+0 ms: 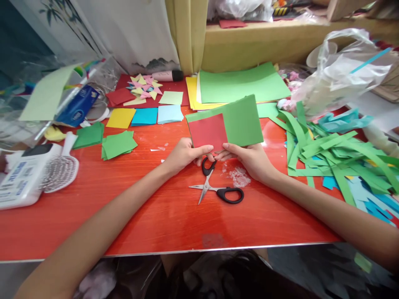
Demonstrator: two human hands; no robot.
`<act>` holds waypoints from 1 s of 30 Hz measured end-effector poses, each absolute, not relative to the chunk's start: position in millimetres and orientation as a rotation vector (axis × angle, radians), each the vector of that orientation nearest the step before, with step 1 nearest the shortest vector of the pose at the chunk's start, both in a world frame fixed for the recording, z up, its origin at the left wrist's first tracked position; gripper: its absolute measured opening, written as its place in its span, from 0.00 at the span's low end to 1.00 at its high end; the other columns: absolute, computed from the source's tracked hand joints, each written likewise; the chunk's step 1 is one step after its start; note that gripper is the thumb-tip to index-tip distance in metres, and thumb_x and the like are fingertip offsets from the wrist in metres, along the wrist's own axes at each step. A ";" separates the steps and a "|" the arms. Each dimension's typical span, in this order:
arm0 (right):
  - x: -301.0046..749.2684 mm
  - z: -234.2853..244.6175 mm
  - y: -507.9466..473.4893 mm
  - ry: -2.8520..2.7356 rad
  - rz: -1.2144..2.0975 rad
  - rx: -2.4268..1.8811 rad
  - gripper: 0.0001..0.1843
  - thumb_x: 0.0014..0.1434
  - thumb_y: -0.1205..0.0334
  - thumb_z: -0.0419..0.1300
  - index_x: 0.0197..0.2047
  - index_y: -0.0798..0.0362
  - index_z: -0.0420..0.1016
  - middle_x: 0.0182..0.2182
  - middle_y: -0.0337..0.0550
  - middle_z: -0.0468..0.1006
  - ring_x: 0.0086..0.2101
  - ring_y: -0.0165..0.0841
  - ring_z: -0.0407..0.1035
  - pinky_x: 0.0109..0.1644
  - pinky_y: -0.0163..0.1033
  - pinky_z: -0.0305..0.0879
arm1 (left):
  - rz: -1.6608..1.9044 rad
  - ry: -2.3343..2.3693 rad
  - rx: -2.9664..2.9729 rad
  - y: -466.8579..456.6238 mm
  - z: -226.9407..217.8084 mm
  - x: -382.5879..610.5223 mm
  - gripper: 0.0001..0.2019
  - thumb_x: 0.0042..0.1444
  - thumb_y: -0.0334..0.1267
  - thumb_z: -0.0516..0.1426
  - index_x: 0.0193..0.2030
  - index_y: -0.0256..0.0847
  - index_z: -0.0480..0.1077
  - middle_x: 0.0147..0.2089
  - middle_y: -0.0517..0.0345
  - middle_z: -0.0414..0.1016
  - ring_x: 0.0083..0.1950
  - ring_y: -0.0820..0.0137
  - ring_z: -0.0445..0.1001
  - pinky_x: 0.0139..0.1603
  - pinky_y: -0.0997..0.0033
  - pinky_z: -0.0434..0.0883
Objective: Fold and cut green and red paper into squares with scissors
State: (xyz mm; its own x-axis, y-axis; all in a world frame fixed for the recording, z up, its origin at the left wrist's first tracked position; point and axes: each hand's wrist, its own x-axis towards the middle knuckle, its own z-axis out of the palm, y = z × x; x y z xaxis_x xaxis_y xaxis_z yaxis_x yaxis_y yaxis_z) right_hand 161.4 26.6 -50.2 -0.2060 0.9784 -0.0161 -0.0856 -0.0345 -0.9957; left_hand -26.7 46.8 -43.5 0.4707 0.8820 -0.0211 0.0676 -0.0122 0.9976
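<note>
Between my two hands I hold up a green paper sheet (243,120) with a smaller red paper square (208,129) laid over its lower left part. My left hand (186,154) pinches the lower left edge, thumb on the red square. At the bottom edge, my right hand (249,158) grips with its thumb in front near the red square's lower right corner and its fingers behind. Just under the hands, black-handled scissors (205,187) lie on the red table with their blades apart.
Green paper squares (118,145), a yellow square (121,118) and blue squares (144,116) lie left of the hands. Larger green sheets (240,83) are stacked behind. Green paper strips (333,149) pile up at right, below a plastic bag (343,79). A hairbrush (60,170) lies far left.
</note>
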 end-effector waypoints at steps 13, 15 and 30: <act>161.5 -51.5 27.3 -1.260 1.438 -1.056 0.10 0.53 0.56 0.64 0.31 0.55 0.77 0.26 0.43 0.81 0.29 0.32 0.76 0.37 0.36 0.74 | 0.770 0.948 1.525 46.7 -44.2 -28.1 0.13 0.53 0.42 0.57 0.26 0.34 0.74 0.27 0.53 0.77 0.19 0.79 0.63 0.22 0.76 0.62; 161.1 -51.5 27.5 -1.260 1.442 -1.051 0.10 0.53 0.57 0.64 0.31 0.55 0.77 0.26 0.43 0.81 0.29 0.32 0.76 0.37 0.36 0.74 | 0.775 0.943 1.518 46.8 -44.3 -28.2 0.13 0.53 0.42 0.57 0.26 0.34 0.74 0.27 0.54 0.77 0.19 0.79 0.63 0.22 0.77 0.62; 168.6 -42.2 32.6 -1.711 1.473 -0.999 0.16 0.54 0.54 0.62 0.44 0.52 0.74 0.43 0.46 0.78 0.43 0.36 0.73 0.50 0.44 0.69 | 1.013 1.044 1.449 48.5 -45.7 -27.1 0.13 0.51 0.41 0.59 0.23 0.34 0.74 0.19 0.57 0.73 0.17 0.78 0.63 0.22 0.76 0.62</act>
State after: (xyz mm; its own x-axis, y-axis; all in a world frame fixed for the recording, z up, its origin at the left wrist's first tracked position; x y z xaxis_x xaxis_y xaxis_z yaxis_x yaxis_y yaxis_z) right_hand 168.6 32.6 -42.2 -0.4903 0.8715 0.0021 0.1278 0.0743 -0.9890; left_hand -27.1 48.5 -45.7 0.2654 0.9623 0.0591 0.0885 -0.0854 0.9924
